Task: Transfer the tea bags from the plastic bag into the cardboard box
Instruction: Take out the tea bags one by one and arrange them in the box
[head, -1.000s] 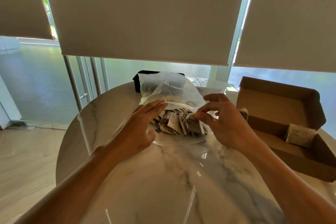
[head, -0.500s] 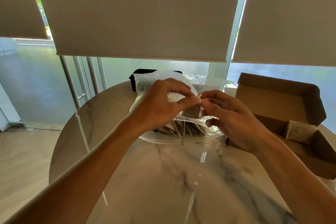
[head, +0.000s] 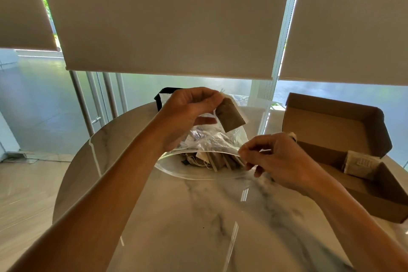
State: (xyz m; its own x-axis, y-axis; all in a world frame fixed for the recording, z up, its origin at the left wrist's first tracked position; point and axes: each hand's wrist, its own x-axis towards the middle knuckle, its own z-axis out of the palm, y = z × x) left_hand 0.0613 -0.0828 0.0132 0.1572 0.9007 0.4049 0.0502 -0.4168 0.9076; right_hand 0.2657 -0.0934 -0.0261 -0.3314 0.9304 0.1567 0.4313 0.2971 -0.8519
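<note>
Tea bag tilted, left hand pinching top.

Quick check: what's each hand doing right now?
Left hand: holding a tea bag above the plastic bag.
Right hand: pinching the plastic bag's rim.

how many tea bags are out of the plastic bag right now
2: one tea bag pinched in the left hand above the plastic bag, one lying in the box. More may be hidden there.
</note>
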